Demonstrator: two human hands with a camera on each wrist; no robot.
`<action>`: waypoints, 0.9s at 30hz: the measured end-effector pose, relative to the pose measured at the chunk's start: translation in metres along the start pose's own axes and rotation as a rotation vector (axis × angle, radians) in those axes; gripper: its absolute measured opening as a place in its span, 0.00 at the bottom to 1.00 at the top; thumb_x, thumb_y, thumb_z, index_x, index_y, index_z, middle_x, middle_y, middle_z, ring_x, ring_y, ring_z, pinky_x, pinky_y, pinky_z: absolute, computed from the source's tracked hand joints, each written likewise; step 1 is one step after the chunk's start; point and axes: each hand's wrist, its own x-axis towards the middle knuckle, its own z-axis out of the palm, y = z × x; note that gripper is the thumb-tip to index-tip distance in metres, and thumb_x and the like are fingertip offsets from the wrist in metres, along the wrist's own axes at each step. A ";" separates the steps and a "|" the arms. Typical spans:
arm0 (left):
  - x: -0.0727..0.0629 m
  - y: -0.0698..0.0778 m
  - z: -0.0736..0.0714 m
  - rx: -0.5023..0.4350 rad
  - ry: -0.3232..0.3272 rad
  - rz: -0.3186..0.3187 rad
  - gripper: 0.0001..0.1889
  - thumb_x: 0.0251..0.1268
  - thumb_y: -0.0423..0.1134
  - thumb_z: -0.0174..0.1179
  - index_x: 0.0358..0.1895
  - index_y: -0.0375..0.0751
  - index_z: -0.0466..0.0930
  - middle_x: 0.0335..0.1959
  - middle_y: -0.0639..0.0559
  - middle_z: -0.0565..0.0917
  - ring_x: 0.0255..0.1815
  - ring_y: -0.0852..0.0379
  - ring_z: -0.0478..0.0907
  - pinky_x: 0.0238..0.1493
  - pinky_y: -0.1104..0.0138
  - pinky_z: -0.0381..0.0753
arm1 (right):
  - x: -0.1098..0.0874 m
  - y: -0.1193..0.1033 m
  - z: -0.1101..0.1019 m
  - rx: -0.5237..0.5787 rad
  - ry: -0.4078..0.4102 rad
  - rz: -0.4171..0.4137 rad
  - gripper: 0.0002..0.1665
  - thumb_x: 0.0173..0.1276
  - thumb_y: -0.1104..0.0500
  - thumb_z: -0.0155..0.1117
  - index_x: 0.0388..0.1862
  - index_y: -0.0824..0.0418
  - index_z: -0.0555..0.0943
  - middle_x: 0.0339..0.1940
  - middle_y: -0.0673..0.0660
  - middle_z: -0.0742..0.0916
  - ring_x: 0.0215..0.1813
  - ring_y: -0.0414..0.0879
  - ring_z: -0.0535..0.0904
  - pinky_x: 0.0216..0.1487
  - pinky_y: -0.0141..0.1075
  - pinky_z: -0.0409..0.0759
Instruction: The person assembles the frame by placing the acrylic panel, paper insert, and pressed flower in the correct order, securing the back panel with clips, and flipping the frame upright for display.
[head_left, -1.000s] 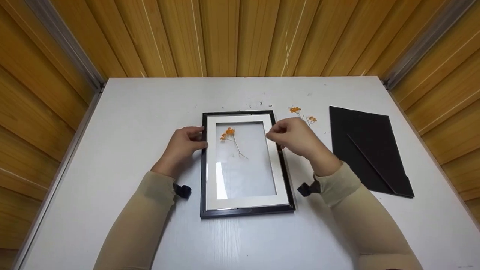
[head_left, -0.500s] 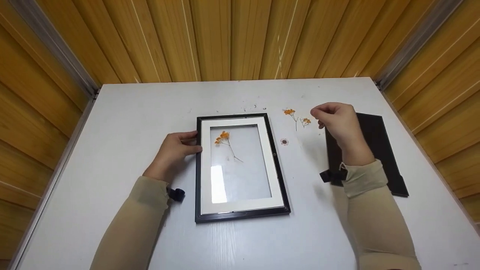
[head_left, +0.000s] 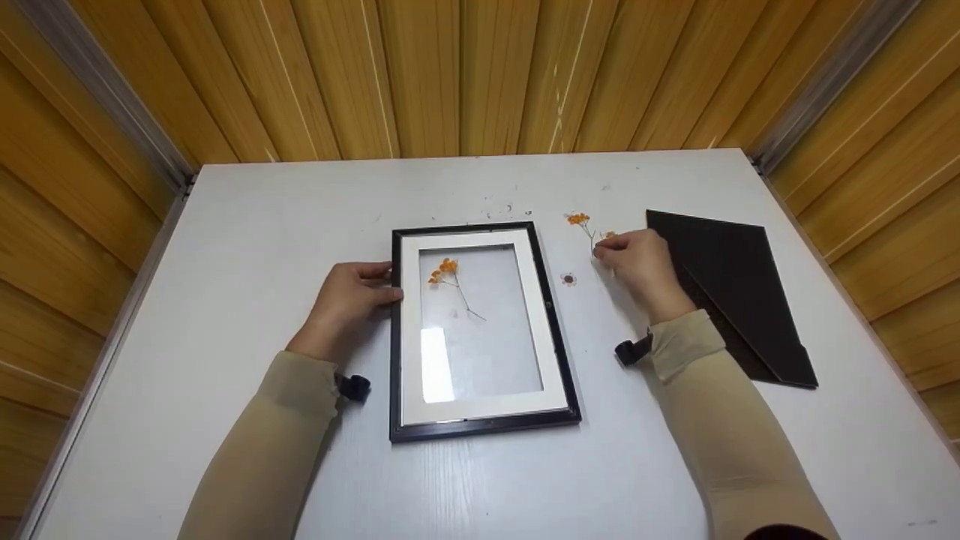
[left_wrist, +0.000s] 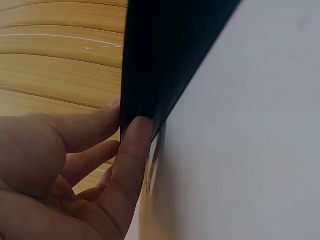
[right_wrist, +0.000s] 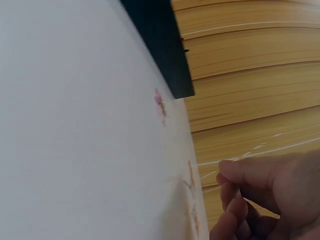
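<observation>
A black picture frame (head_left: 485, 428) with a white mat lies face up on the white table. On its glass rests an orange dried flower sprig (head_left: 448, 267) with a thin stem, near the upper left. My left hand (head_left: 341, 306) touches the frame's left side with thumb and index finger; the left wrist view shows the thumb (left_wrist: 137, 135) against the black side. My right hand (head_left: 643, 270) has its thumb and index tips together, over two more orange sprigs (head_left: 578, 219). It partly covers the smaller sprig; nothing shows between its fingertips in the right wrist view.
A small pinkish flower (head_left: 568, 280) with a dark centre lies right of the frame. Farther right is the black backing board (head_left: 739, 285) with its stand. Dark specks dot the table (head_left: 300, 210) behind the frame. Wood-patterned walls (head_left: 480, 75) enclose the back and sides.
My right hand moved away from the frame's right side to the right, then came down and left to the orange sprigs. This uncovered the small pinkish flower. My left hand stayed at the frame.
</observation>
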 end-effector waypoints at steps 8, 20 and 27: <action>-0.001 0.002 -0.002 0.010 -0.014 -0.012 0.31 0.76 0.32 0.74 0.80 0.35 0.79 0.76 0.36 0.84 0.66 0.45 0.90 0.61 0.65 0.94 | 0.006 0.009 0.011 -0.087 -0.001 0.029 0.19 0.81 0.51 0.74 0.59 0.64 0.94 0.64 0.68 0.93 0.68 0.61 0.88 0.66 0.52 0.87; 0.001 0.002 -0.002 0.018 -0.019 -0.020 0.32 0.77 0.33 0.74 0.81 0.36 0.78 0.76 0.37 0.84 0.64 0.46 0.90 0.59 0.66 0.94 | 0.012 0.013 0.013 -0.206 0.086 -0.039 0.17 0.79 0.55 0.68 0.48 0.66 0.96 0.53 0.68 0.96 0.51 0.60 0.90 0.50 0.48 0.86; 0.000 0.000 -0.003 -0.055 -0.043 -0.016 0.33 0.76 0.30 0.74 0.81 0.33 0.77 0.75 0.34 0.83 0.62 0.46 0.92 0.57 0.66 0.96 | 0.011 0.014 0.016 -0.251 0.123 -0.046 0.15 0.69 0.57 0.66 0.38 0.65 0.94 0.46 0.66 0.96 0.42 0.59 0.88 0.40 0.42 0.79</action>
